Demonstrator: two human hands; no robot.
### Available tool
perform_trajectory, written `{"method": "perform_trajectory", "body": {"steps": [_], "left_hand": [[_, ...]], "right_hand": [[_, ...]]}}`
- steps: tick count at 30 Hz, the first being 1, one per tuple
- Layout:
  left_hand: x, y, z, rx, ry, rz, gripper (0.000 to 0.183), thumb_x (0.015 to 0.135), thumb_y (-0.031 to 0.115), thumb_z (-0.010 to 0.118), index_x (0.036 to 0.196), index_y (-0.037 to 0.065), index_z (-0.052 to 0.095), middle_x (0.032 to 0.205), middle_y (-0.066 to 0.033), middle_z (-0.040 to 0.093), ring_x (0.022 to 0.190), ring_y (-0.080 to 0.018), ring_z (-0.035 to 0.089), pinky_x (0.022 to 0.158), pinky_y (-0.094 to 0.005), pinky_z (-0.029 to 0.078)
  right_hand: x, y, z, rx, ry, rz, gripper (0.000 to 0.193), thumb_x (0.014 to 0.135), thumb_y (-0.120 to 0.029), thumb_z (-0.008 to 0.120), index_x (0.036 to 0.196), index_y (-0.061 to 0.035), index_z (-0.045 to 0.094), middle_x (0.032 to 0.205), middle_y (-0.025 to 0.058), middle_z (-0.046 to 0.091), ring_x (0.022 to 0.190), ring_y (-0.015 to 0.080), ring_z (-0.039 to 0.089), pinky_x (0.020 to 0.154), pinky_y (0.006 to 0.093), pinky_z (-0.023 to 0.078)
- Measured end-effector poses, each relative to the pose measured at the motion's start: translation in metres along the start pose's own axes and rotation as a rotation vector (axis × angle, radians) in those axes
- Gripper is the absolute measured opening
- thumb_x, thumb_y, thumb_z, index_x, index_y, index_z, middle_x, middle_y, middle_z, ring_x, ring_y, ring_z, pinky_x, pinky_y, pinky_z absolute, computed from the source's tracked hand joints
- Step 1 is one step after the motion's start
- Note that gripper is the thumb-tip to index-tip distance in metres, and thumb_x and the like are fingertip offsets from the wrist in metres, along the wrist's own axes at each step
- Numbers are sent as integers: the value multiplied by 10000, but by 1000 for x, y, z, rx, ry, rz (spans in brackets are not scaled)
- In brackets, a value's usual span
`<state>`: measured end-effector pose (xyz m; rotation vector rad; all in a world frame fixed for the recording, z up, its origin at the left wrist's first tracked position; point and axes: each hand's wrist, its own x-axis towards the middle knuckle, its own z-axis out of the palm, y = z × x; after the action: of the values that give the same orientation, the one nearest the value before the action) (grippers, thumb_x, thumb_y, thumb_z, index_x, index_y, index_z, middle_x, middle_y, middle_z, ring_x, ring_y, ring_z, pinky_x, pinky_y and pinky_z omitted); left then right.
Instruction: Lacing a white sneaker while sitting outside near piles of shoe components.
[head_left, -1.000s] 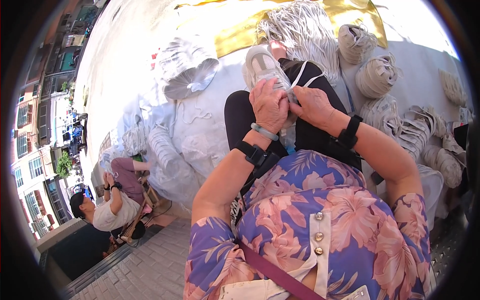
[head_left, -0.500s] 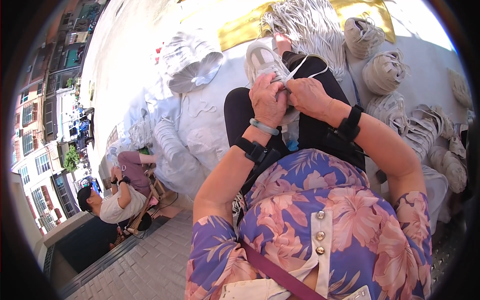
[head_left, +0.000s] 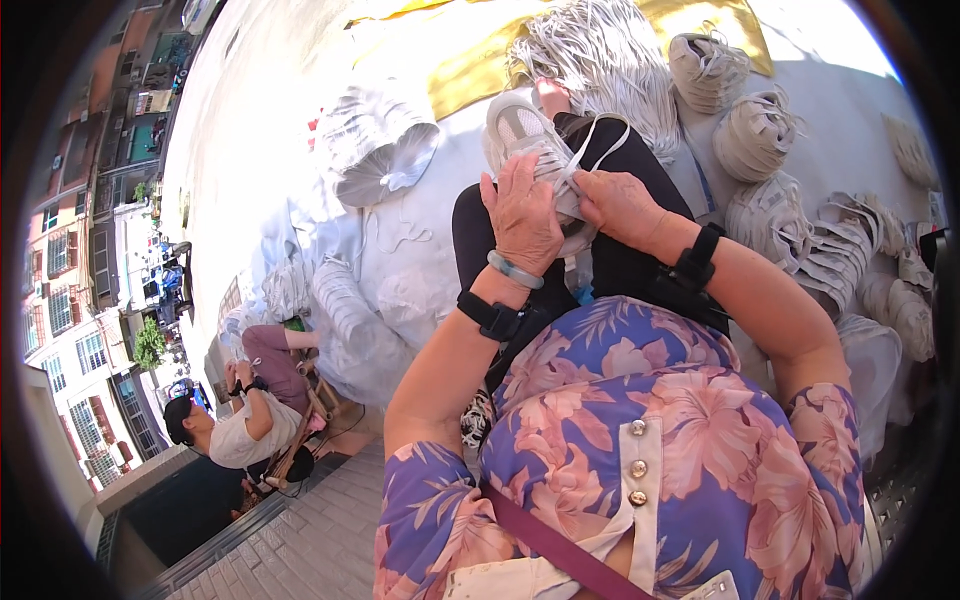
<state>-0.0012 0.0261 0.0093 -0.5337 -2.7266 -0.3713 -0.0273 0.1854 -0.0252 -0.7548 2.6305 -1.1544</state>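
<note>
A pale grey-white shoe [head_left: 512, 122] rests between my knees, toe pointing away, with a white lace [head_left: 612, 125] looping up from its eyelets to the right. My left hand [head_left: 527, 218] lies against the left side of the shoe's upper, its fingers stretched and somewhat spread; its thumb is mostly hidden. Close by on the right, my right hand [head_left: 622, 208] is closed in a pinch on the lace beside the eyelets. Both hands cover the rear of the shoe.
A heap of loose white laces [head_left: 600, 70] lies beyond on yellow cloth [head_left: 470, 80]. Stacked shoe uppers [head_left: 755, 135] stand to the right, more [head_left: 345, 300] at left near an open white plastic bag [head_left: 385, 150]. Another person [head_left: 250, 420] sits at far left.
My left hand has shifted slightly down and left, its fingers straightening and spreading. The right hand stays pinched at the lace, which loops a little lower. The whole view has shifted slightly.
</note>
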Motion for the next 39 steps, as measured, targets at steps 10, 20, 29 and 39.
{"method": "perform_trajectory", "body": {"steps": [10,20,29,39], "left_hand": [[-119,-108,-81,65,-251,-303,63,720,70,566,735,35,516,1015,-138,575,865,-338,539,738,-411,414],[-187,-150,-99,-78,-454,-638,111,702,115,605,731,37,532,916,-140,588,871,-312,552,750,-367,434],[-71,-81,-37,-327,-122,-394,104,751,130,626,745,30,598,762,-98,631,686,-216,606,644,-294,461],[-29,-54,-1,-382,-238,-368,176,747,201,553,720,40,620,608,-148,577,582,-299,585,565,-361,452]], "right_hand": [[-2,24,8,-19,15,-27,149,741,-145,488,785,-5,518,742,192,585,755,352,585,699,428,458],[-7,0,6,17,85,-46,157,769,-158,485,823,-13,508,786,180,583,757,359,577,703,432,454],[-2,3,-10,165,185,31,114,778,-127,516,814,-26,552,677,152,599,641,298,606,601,374,471],[15,-5,-9,539,-100,528,193,777,-138,534,695,30,582,541,90,573,451,154,593,431,272,474]]}}
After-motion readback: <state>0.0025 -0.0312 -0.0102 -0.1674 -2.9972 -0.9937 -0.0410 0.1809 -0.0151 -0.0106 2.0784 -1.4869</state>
